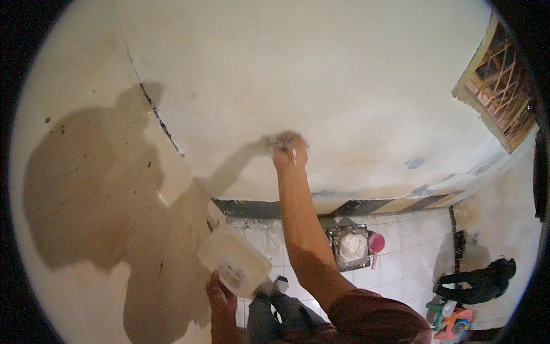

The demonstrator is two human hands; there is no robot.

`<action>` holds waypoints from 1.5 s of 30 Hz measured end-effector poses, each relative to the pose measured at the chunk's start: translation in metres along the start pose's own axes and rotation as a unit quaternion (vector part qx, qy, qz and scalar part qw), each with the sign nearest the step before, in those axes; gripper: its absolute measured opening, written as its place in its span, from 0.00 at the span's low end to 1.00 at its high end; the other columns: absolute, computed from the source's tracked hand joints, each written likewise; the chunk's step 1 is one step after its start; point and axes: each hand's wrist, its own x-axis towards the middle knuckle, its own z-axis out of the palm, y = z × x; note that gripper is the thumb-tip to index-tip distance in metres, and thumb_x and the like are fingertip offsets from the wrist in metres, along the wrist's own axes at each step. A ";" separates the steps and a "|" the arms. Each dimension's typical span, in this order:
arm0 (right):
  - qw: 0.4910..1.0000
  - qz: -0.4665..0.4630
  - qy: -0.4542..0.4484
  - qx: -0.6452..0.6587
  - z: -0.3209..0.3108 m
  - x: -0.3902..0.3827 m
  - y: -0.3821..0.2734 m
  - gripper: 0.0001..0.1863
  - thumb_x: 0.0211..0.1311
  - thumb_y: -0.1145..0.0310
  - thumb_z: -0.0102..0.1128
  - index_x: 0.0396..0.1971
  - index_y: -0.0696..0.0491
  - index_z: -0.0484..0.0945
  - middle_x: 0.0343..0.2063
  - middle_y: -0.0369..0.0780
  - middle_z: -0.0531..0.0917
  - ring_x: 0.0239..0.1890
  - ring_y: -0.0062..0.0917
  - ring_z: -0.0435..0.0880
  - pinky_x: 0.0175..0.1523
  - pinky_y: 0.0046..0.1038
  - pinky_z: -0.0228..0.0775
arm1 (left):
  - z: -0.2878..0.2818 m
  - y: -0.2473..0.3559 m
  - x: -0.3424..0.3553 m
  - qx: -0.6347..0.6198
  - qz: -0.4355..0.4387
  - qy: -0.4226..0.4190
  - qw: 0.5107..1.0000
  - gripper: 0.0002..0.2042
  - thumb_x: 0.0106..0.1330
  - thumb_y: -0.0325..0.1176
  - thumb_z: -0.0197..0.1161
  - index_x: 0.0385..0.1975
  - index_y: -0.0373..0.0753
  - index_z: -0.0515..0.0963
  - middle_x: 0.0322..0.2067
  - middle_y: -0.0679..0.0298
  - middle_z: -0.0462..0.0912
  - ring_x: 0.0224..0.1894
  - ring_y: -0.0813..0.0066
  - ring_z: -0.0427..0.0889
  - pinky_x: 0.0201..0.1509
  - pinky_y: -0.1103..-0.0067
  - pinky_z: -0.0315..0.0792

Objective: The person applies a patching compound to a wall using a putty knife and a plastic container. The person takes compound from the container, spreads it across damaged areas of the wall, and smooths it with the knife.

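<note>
My right arm reaches up to the cream wall (344, 86), and my right hand (291, 150) is against its lower part. That hand is blurred and closed, with white smears on it. Whatever it grips, if anything, is hidden. Low on the left, my left hand (222, 295) holds a pale, rectangular plastic tub (238, 258) by its near edge. The tub is tilted beside the wall corner, with a darker smudge on its face.
On the white tiled floor (392, 272), a dark tray (362, 265) bears a white heap (352, 247). A pink dipper (376, 242) lies beside it. At the right, a person in dark clothes (484, 282) is near green and orange plastic things (455, 321). A latticed window opening (501, 80) is upper right.
</note>
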 end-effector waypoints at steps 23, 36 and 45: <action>0.937 0.094 -0.054 -0.331 0.018 -0.272 -0.189 0.14 0.62 0.78 0.45 0.48 0.58 0.69 0.36 0.44 0.81 0.31 0.31 0.83 0.25 0.26 0.73 | 0.090 0.031 0.000 0.139 -0.076 -0.152 0.976 0.16 0.66 0.37 0.57 0.49 0.35 0.71 0.43 0.61 0.78 0.43 0.68 0.81 0.46 0.72 0.77; 0.923 0.125 -0.053 -0.361 -0.021 -0.259 -0.166 0.08 0.59 0.78 0.54 0.39 0.61 0.74 0.27 0.38 0.80 0.24 0.19 0.78 0.23 0.16 0.67 | 0.092 0.023 0.002 0.085 -0.102 -0.170 0.976 0.18 0.65 0.37 0.61 0.51 0.34 0.71 0.42 0.63 0.79 0.39 0.71 0.82 0.43 0.75 0.77; 0.525 -0.167 -0.174 -0.816 0.038 -0.272 -0.163 0.12 0.57 0.72 0.53 0.40 0.60 0.77 0.26 0.51 0.81 0.29 0.44 0.83 0.38 0.37 0.74 | 0.099 0.031 -0.005 0.078 -0.057 -0.154 0.983 0.16 0.62 0.31 0.64 0.48 0.35 0.74 0.40 0.64 0.80 0.36 0.76 0.81 0.36 0.79 0.78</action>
